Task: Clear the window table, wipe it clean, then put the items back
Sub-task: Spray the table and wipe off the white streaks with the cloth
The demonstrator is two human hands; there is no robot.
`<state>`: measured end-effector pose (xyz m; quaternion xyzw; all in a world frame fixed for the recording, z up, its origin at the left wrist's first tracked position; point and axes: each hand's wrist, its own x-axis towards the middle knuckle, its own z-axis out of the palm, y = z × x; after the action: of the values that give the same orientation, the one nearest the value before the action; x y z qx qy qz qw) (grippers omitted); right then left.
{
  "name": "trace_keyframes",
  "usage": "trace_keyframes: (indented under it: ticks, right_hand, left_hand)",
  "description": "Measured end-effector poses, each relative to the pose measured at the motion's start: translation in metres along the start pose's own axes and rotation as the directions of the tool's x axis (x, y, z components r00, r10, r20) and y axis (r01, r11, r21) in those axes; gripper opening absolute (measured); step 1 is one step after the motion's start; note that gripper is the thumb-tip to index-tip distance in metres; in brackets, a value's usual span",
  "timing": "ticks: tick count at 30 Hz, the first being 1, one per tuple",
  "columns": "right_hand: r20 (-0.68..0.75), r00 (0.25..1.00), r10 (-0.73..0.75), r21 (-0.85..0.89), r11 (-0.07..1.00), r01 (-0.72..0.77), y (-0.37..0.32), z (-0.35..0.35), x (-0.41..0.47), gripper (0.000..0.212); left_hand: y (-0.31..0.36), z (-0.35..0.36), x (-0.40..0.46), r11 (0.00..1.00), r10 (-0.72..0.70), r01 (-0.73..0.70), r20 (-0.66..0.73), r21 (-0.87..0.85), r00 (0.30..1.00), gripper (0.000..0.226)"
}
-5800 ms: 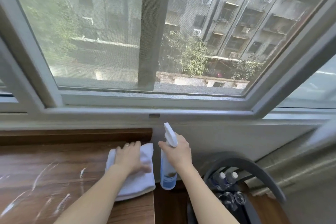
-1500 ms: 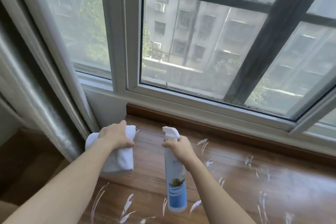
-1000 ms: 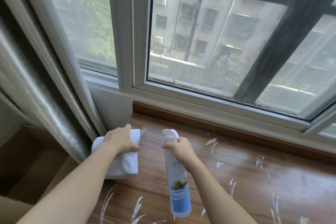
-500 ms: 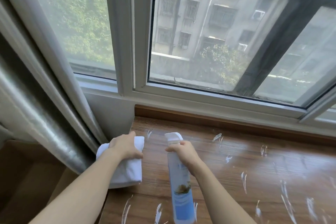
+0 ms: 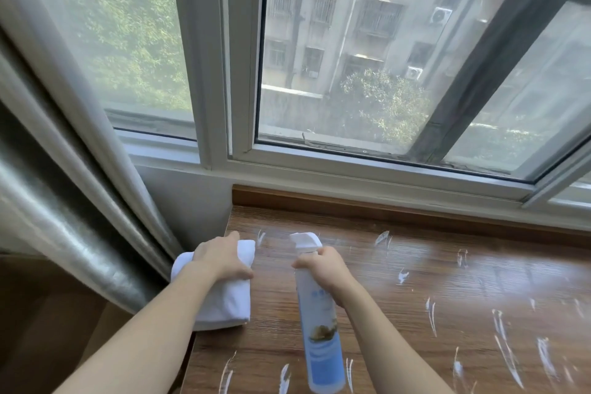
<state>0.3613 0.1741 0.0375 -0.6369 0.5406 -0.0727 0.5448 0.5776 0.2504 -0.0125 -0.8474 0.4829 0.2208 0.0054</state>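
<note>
While the head camera looks down at the window table point(image 5: 447, 281), both forearms reach in from the near edge. The left hand point(image 5: 220, 261) lies on a white cloth point(image 5: 224, 304), fingers bent over its far end and thumb against its right side, grasping it and pressing it down. This cloth sits at the table's far left corner, its left part hanging just past the table's left edge. The right hand point(image 5: 324, 267) is wrapped around the neck of a spray bottle point(image 5: 319, 323), fingers curled below the white trigger head, whose nozzle points to the far left. Whether the bottle's base touches the wood or is held just above it cannot be told; its body runs toward the near edge, pale at the top and blue at the bottom, with a small picture on the label. It lies just right of the cloth, apart from it.

White streaks point(image 5: 431, 313) are scattered over the brown wood grain, thickest to the right and along the near edge, with a few small ones near the nozzle. A raised wooden lip runs along the far side under the white window frame point(image 5: 214, 73). Left of the table a silver-grey curtain point(image 5: 64, 217) hangs down in folds, close beside the cloth. Through the glass show trees and a grey building.
</note>
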Motion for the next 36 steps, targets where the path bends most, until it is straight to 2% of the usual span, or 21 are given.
trace_keyframes:
  ticks: [3,6,11,19,22,25,28,32,34,36]
  right_hand:
    - [-0.044,0.999,-0.002,-0.004,1.000,0.002,-0.003,-0.002,0.002,0.018]
    - [-0.028,1.000,-0.003,0.008,1.000,0.003,-0.006,-0.003,0.006,0.038]
    - [-0.066,0.997,-0.034,-0.055,0.998,0.031,-0.009,-0.007,0.016,0.016]
    - [-0.077,0.996,-0.033,-0.065,0.998,0.028,-0.015,-0.017,0.034,0.025]
    - [-0.072,0.996,-0.043,-0.073,0.997,0.038,-0.015,-0.019,0.039,0.025]
    - [-0.083,0.994,-0.073,-0.089,0.994,0.066,-0.014,-0.020,0.040,0.023]
    - [-0.101,0.991,-0.090,-0.106,0.991,0.079,-0.015,-0.021,0.042,0.023]
    - [-0.110,0.991,-0.079,-0.079,0.994,0.071,-0.013,-0.022,0.046,0.025]
    - [-0.090,0.994,-0.066,-0.075,0.995,0.060,-0.012,-0.020,0.047,0.025]
    - [-0.075,0.995,-0.065,-0.052,0.997,0.062,-0.013,-0.019,0.046,0.025]
  left_hand:
    - [0.002,0.001,0.004,1.000,0.007,-0.007,-0.001,-0.003,1.000,0.058]
    - [0.004,0.007,0.011,1.000,0.008,-0.008,-0.002,-0.006,1.000,0.059]
    - [0.012,0.024,0.026,0.994,0.038,-0.037,-0.016,0.098,0.999,0.071]
    - [0.025,0.029,0.072,0.973,0.125,-0.099,-0.114,0.208,0.986,0.087]
    - [0.029,0.022,0.091,0.967,0.160,-0.122,-0.165,0.223,0.973,0.084]
    - [0.033,0.019,0.106,0.965,0.174,-0.139,-0.147,0.221,0.974,0.084]
    - [0.034,0.024,0.107,0.968,0.127,-0.090,-0.146,0.236,0.981,0.093]
    - [0.029,0.041,0.087,0.991,-0.007,0.027,-0.148,0.135,0.989,0.113]
    - [0.025,0.052,0.073,0.992,0.000,0.015,-0.115,0.125,0.993,0.117]
    - [0.021,0.062,0.062,0.993,0.024,-0.007,-0.142,0.120,0.990,0.115]
